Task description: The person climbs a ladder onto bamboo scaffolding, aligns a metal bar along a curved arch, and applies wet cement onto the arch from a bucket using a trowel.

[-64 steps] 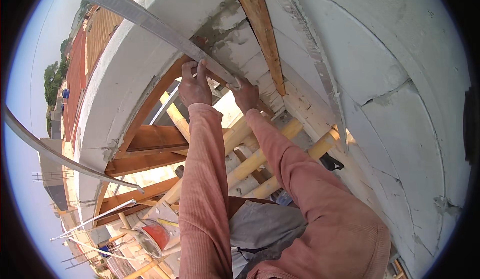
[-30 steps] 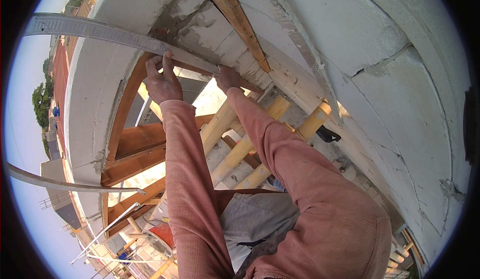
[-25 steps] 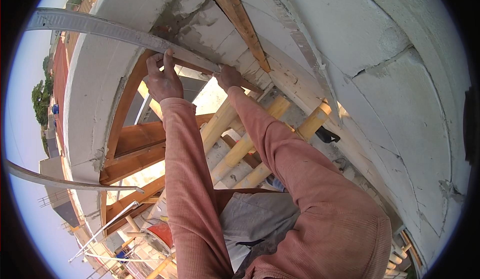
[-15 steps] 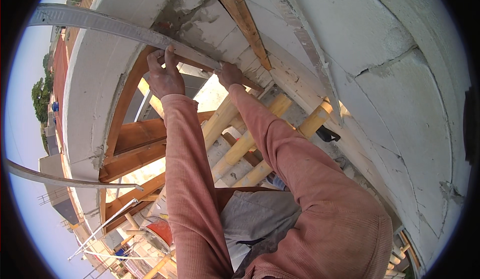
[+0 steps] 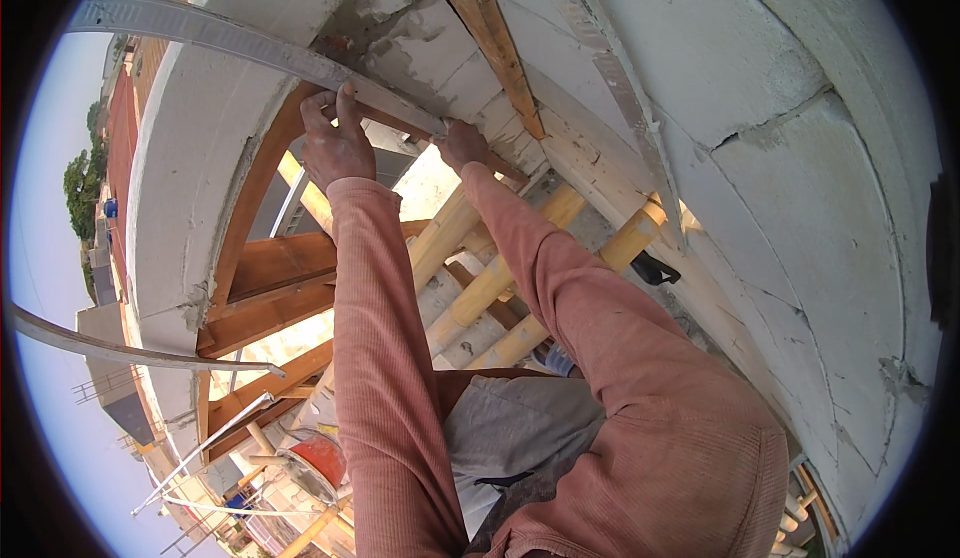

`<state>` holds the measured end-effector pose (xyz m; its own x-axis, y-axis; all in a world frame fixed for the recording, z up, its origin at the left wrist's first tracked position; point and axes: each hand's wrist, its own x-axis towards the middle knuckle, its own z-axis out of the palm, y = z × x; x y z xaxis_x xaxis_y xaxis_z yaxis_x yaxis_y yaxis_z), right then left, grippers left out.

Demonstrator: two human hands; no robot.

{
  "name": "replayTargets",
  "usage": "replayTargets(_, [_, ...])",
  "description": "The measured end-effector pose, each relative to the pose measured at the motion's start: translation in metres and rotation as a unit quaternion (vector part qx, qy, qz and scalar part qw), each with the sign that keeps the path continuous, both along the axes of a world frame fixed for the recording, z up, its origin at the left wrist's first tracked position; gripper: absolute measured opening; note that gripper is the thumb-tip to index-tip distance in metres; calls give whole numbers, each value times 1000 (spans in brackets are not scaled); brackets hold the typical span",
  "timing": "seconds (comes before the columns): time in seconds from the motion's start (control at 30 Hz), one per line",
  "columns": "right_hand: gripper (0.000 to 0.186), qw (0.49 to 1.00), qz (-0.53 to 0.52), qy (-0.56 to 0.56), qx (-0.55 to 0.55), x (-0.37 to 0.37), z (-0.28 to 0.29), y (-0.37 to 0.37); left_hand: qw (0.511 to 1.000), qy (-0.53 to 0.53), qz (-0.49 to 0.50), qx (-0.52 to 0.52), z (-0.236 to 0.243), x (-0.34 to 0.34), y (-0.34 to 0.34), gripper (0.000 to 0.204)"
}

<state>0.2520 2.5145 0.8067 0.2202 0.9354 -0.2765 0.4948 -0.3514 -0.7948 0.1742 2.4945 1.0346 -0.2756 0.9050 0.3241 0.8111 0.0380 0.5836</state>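
A long pale metal strip (image 5: 230,44) runs from the upper left down toward the centre, along the edge of an orange-brown wooden frame (image 5: 260,188). My left hand (image 5: 335,138) grips the strip from below, its upper finger or thumb pressed on the face and the other fingers bent. Farther along, my right hand (image 5: 460,146) is closed on the strip's right end, partly hiding it. Grey block masonry (image 5: 430,38) with rough mortar lies just behind the strip.
Bamboo poles (image 5: 470,298) cross below my arms. A cracked pale wall (image 5: 770,208) fills the right, with a wooden batten (image 5: 485,28) above. A second metal strip (image 5: 140,350) juts across the left. A bucket (image 5: 315,463) stands low left; rooftops (image 5: 122,138) lie beyond.
Since two seconds ago both hands and the strip have shifted left in the view, which has also turned. In the last second they have moved slightly up and right, still gripping.
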Motion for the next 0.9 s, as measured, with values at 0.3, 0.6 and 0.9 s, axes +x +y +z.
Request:
replayTargets(0.3, [38,977,-109,185,3,48,-22,1,1000,12,-5,10,-7,-3,4,45])
replayTargets(0.6, [44,868,-379,311,83,100,-57,-49,1000,-18,-8,1,-12,10,5,52])
replayTargets(0.9, [34,901,-257,350,2,89,-34,-72,1000,19,6,3,-11,4,5,47])
